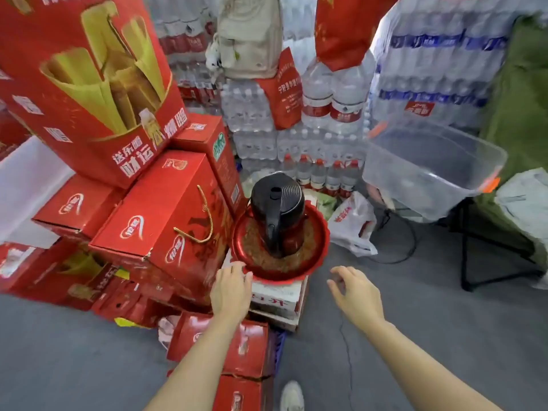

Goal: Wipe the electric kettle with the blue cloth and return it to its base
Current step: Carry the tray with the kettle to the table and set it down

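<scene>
Both hands empty, left hand and right hand spread; kettle at twelve o'clock looks rigid, probably weighty, so take its handle.

The kettle is black plastic, glossy, its lid ribbed. The red tray under it shines like lacquered plastic. Glossy printed cardboard boxes stack beside it. The bin is clear, smooth plastic. The grey floor looks matt and slightly rough.

Bright even light, soft blur, edges warped.
</scene>
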